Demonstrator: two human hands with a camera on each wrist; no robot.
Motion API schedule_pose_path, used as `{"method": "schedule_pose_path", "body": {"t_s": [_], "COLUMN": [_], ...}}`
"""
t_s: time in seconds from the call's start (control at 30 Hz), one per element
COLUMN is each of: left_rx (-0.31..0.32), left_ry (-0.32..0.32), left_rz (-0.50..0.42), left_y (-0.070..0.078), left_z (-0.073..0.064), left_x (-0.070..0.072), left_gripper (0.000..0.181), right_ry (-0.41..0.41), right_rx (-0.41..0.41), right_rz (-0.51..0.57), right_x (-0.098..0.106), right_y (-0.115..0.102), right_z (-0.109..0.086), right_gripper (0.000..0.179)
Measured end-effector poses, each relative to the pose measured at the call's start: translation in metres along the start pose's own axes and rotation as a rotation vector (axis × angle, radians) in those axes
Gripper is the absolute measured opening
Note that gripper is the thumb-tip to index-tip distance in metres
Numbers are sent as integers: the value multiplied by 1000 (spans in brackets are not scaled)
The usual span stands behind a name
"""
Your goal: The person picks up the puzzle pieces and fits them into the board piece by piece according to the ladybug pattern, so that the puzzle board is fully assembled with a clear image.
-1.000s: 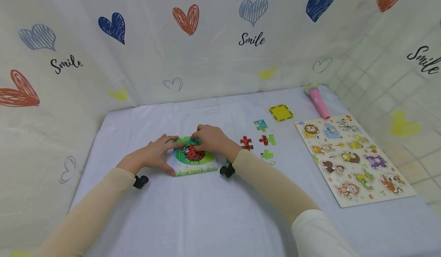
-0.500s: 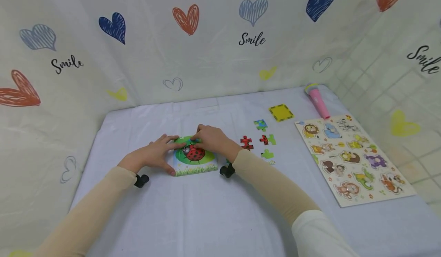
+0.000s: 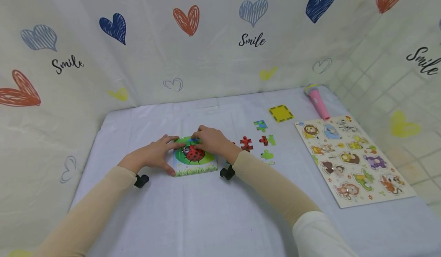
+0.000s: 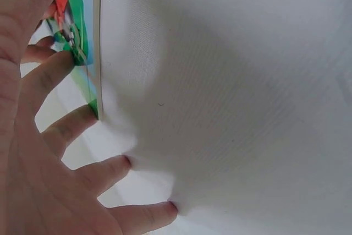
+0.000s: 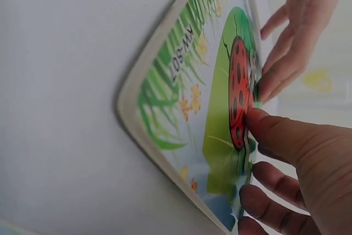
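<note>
A ladybug puzzle board (image 3: 194, 169) lies on the white-covered table, its grass strip toward the person. My left hand (image 3: 153, 152) is spread at its left side, thumb by the near corner. Two of that hand's fingertips (image 4: 87, 112) touch the board; the other two press on the cloth. My right hand (image 3: 213, 139) is over the board's far part, fingers bent, pinching a small blue-green puzzle piece (image 3: 195, 139) low against the picture. In the right wrist view its thumb (image 5: 275, 130) overlaps the red ladybug. Most of the piece is hidden by the fingers.
Several loose puzzle pieces lie right of the board, among them a red one (image 3: 246, 143), a green one (image 3: 267, 154) and a blue-green one (image 3: 260, 125). Farther right are a yellow square (image 3: 280, 113), a pink toy microphone (image 3: 318, 103) and an animal puzzle board (image 3: 353, 161).
</note>
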State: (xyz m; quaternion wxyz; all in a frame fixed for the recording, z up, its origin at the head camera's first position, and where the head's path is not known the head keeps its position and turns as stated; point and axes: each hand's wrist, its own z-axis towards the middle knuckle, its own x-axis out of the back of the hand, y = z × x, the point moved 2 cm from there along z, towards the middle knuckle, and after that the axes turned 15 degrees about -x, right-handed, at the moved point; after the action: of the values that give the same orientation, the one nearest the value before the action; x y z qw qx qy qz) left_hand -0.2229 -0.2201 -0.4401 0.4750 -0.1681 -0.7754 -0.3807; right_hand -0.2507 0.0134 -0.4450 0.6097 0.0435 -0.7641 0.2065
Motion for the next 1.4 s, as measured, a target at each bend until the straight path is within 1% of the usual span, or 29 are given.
{"method": "schedule_pose_path", "body": {"t_s": [0.23, 0.4, 0.57, 0.83, 1.1, 1.4], "left_rx": [-11, -17, -22, -17, -16, -18], "left_ry": [2, 11, 17, 20, 18, 16], "left_rz": [20, 21, 19, 7, 10, -4], "left_y": [2, 3, 3, 0, -3, -1], "left_z": [1, -1, -1, 1, 1, 1], "left_x": [1, 1, 0, -1, -2, -3], "left_gripper": [113, 114, 113, 114, 115, 116], "right_ry": [-15, -25, -2, 38, 38, 50], "right_rx": [-14, -26, -45, -56, -132, -196], "right_rz": [9, -14, -37, -76, -127, -175], "right_x": [7, 16, 24, 34, 46, 54], "right_y": [4, 13, 31, 60, 87, 124], "right_z": [-4, -7, -11, -12, -17, -24], "right_gripper": [46, 41, 36, 39, 35, 34]}}
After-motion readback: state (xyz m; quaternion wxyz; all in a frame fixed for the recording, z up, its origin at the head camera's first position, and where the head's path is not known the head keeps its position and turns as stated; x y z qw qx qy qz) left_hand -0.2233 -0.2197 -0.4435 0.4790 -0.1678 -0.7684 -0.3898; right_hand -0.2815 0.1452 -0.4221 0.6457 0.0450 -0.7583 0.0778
